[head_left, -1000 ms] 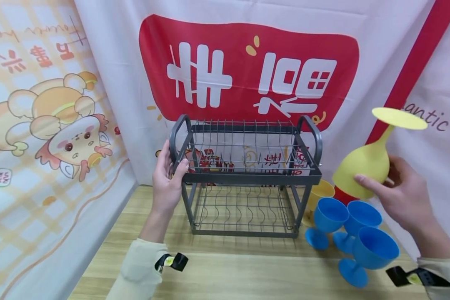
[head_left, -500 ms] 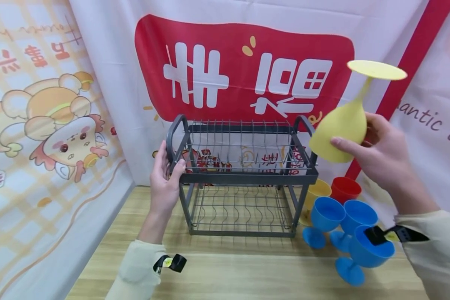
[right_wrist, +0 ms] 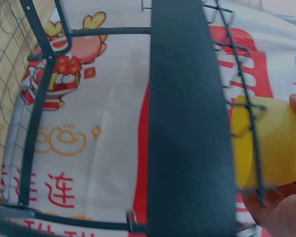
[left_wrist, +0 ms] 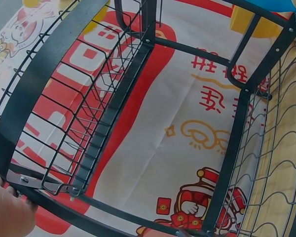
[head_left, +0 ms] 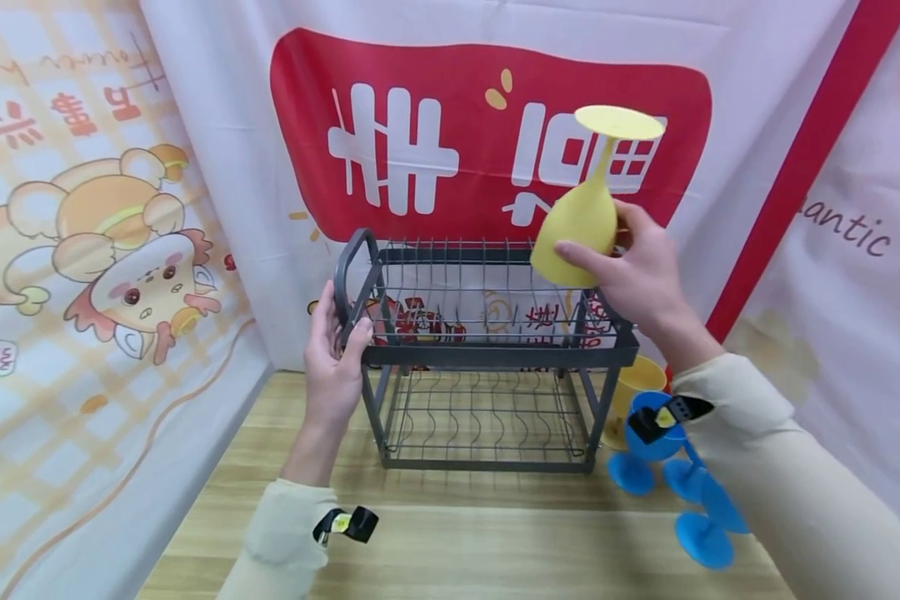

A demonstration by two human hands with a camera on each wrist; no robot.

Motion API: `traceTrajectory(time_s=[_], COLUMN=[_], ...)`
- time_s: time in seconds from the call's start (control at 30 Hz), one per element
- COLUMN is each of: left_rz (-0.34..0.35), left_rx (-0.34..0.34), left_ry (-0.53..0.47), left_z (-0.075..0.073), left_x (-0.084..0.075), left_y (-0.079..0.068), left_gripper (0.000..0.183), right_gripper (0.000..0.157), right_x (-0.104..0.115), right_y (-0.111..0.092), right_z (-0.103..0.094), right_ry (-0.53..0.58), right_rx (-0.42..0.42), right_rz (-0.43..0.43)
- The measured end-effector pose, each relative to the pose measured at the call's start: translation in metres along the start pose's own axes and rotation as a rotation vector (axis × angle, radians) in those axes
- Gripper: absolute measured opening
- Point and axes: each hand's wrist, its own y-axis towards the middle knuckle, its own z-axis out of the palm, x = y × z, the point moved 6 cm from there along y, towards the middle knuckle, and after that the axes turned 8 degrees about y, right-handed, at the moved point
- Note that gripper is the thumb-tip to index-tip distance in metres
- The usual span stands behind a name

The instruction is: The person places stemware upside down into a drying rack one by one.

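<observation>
Right of centre, right hand (head_left: pixel 637 265) grips tilted yellow goblet (head_left: pixel 581 217), foot up, over rack (head_left: pixel 498 357); left hand (head_left: pixel 332 362) grips rack's left corner.

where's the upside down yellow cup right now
In the head view, the upside-down yellow cup is right of centre, held in the right hand above the right part of the dark rack.

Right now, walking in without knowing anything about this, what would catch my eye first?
Probably the bright yellow goblet, held upside down in the right hand near the right side of the rack's upper tier. Next, the dark two-tier rack mid-table, its left side gripped by the left hand, and the big red panel with white characters behind it.
</observation>
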Motion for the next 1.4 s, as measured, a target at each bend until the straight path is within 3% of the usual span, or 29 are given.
traceTrajectory(time_s=[0.17, 0.37, 0.67, 1.03, 1.23, 1.4], left_rz=[0.009, 0.016, 0.004, 0.025, 0.024, 0.015], left_rx=[-0.001, -0.003, -0.013, -0.013, -0.027, -0.032], left_ry=[-0.006, -0.004, -0.032, -0.018, -0.015, -0.007], left_z=[0.0, 0.001, 0.0, 0.006, 0.007, 0.007], left_x=[0.001, 0.0, 0.002, 0.003, 0.002, 0.002], left_y=[0.0, 0.0, 0.0, 0.001, 0.0, -0.001], left_gripper=[0.07, 0.07, 0.069, 0.069, 0.069, 0.067], right_gripper=[0.092, 0.093, 0.095, 0.095, 0.103, 0.111], right_x=[-0.006, -0.016, -0.026, -0.028, -0.028, -0.022], right_y=[0.013, 0.023, 0.024, 0.023, 0.024, 0.022], right_z=[0.023, 0.034, 0.039, 0.035, 0.033, 0.028], right_ry=[-0.011, -0.016, -0.103, -0.215, -0.114, -0.002], right_rx=[0.092, 0.218, 0.272, 0.254, 0.194, 0.076], right_rz=[0.052, 0.163, 0.216, 0.25, 0.232, 0.163])
